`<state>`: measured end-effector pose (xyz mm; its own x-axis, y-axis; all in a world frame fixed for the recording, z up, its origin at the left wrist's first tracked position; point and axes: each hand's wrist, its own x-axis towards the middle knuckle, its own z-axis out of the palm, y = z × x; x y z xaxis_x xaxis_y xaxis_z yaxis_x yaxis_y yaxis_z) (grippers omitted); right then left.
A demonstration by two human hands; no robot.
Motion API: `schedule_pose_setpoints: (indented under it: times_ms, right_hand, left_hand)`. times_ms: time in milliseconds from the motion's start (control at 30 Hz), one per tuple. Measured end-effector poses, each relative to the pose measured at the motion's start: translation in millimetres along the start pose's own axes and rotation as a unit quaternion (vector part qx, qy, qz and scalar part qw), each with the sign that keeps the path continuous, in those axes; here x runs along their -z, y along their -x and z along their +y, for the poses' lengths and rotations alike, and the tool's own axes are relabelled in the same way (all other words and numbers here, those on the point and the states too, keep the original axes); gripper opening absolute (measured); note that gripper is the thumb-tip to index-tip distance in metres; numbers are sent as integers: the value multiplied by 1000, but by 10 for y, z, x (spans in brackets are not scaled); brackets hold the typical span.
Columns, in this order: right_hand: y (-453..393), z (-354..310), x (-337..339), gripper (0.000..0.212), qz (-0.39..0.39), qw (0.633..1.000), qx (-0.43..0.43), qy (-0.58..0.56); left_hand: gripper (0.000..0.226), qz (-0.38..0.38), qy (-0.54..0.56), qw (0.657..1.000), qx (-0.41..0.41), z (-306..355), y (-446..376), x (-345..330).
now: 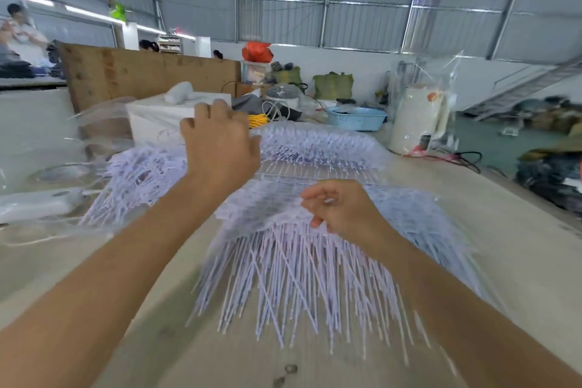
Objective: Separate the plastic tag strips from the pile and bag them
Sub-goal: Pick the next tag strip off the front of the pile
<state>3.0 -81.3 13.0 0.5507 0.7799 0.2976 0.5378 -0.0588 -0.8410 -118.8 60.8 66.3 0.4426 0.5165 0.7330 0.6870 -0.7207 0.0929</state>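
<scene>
Left hand: the left hand (220, 138) is up in the air over the far side of the pile, back of the hand to the camera, fingers bent a little and holding nothing that I can see
Right hand: the right hand (338, 208) sits on the near heap, its fingers curled in; it looks like it is pinching some strips, but the picture is blurry so I cannot tell for sure
Tag strips: the plastic tag strips (299, 264) are thin, pale purple-white sticks in a big pile in the middle of the table (504, 261), fanning out toward the camera
More strips: another bunch (318, 143) lies further back, and a loose bunch (135, 179) lies to the left
Bag: a clear plastic bag (94, 135) lies at the left, beside the loose bunch
Other things: a blue basket (357, 118) and a white kettle (415, 120) stand at the far end
</scene>
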Motion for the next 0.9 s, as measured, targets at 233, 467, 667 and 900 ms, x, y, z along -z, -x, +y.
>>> schedule_pose_setpoints:
  times_ms: [233, 467, 667, 900]
  right_hand:
    - [210, 572, 769, 20, 118, 950, -86, 276]
    - [380, 777, 951, 25, 101, 934, -92, 329]
    - [385, 818, 1046, 22, 159, 950, -92, 252]
    - [378, 800, 1353, 35, 287, 931, -122, 190]
  left_hand:
    - [33, -263, 50, 954, -134, 1023, 290, -485]
    - [40, -328, 35, 939, -101, 1230, 311, -771]
    - [36, -310, 91, 936, -140, 1232, 173, -594]
    - [39, -268, 206, 909, -242, 937, -48, -173]
